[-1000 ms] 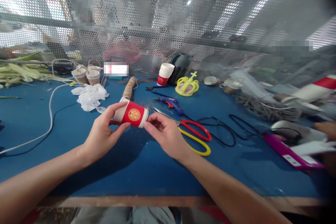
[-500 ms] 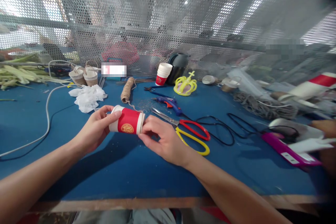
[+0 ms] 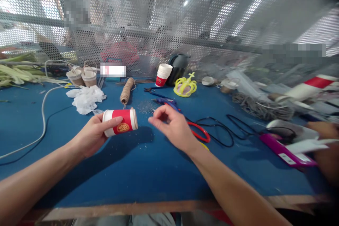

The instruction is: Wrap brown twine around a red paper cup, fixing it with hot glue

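Note:
My left hand point(image 3: 92, 132) is wrapped around a red and white paper cup point(image 3: 124, 116) with a gold emblem, holding it on its side with the rim to the right. Twine runs from a spool point(image 3: 127, 91) down to behind the cup. Off to the right of the rim, my right hand point(image 3: 172, 125) hovers with bent fingers, thumb and index apart, nothing between them. Behind that hand lies a blue glue gun point(image 3: 171, 103), partly covered. Scissors with red and yellow handles point(image 3: 200, 131) are also mostly hidden by the hand and wrist.
A stack of paper cups point(image 3: 162, 75), a dark kettle point(image 3: 178, 69) and a yellow crown-shaped piece point(image 3: 185, 86) stand at the back. White gloves point(image 3: 86, 99) lie left. A purple power strip point(image 3: 284, 152), black cable and grey cord bundle point(image 3: 262, 106) occupy the right.
My right hand has left the cup's rim and moved right and up, over the scissors. My left hand keeps the cup, now slightly further left and tilted.

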Tool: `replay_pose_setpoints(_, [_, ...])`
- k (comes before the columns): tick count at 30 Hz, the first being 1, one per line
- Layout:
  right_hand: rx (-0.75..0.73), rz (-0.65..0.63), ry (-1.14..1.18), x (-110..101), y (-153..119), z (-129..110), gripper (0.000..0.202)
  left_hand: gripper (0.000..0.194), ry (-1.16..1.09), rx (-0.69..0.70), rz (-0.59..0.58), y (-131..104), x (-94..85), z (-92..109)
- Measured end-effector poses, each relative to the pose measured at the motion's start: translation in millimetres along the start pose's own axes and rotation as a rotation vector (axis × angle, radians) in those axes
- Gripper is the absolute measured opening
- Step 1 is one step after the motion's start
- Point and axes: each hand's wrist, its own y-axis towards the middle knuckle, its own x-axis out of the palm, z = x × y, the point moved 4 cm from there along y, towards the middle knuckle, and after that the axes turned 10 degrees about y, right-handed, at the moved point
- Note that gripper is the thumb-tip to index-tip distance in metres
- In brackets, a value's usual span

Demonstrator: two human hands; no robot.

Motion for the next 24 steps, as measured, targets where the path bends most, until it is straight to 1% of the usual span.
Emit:
replay_pose_setpoints(1, [0.069,0.081,-0.055,-10,6,8,0.021,0.018,-0.001,0.002,0.013,1,-0.7,0])
replay_pose_setpoints(3, [0.231,0.169,-0.187,-32,21,28,0.022,0.02,0.006,0.001,0.024,1,-1.3,0])
replay_pose_setpoints(4, [0.334,0.176,-0.314,-42,28,39,0.025,0.021,0.012,0.001,0.023,1,-1.2,0])
replay_pose_setpoints(7, [0.457,0.182,-0.464,-67,47,68,0.027,0.025,0.035,0.021,0.013,1,-0.4,2])
replay_pose_setpoints(10, [0.59,0.131,-0.538,-74,54,96,0.018,0.025,0.034,0.037,0.001,1,-0.1,3])
replay_pose_setpoints(13, [0.662,0.106,-0.535,-70,53,111,0.011,0.022,-0.006,0.052,-0.015,2,-0.4,3])
replay_pose_setpoints(15, [0.672,0.118,-0.495,-66,51,108,0.015,0.019,-0.027,0.055,-0.005,3,-1.5,4])
replay_pose_setpoints(17, [0.655,0.127,-0.411,-64,48,96,0.023,0.019,-0.034,0.045,0.013,4,-2.9,4])
replay_pose_setpoints(19, [0.611,0.115,-0.299,-63,44,74,0.027,0.02,-0.031,0.041,0.031,5,-4.3,4])
replay_pose_setpoints(20, [0.583,0.097,-0.233,-62,40,62,0.026,0.02,-0.027,0.044,0.041,5,-5.2,4])
replay_pose_setpoints(22, [0.558,0.041,-0.098,-58,32,38,0.015,0.019,-0.011,0.071,0.063,5,-7.0,5])
replay_pose_setpoints(23, [0.556,-0.007,0.073,-53,26,27,0.013,0.019,0.003,0.094,0.075,6,-7.7,6])
replay_pose_setpoints(24, [0.542,-0.049,0.192,-48,21,17,0.014,0.019,0.017,0.121,0.087,6,-8.3,6])
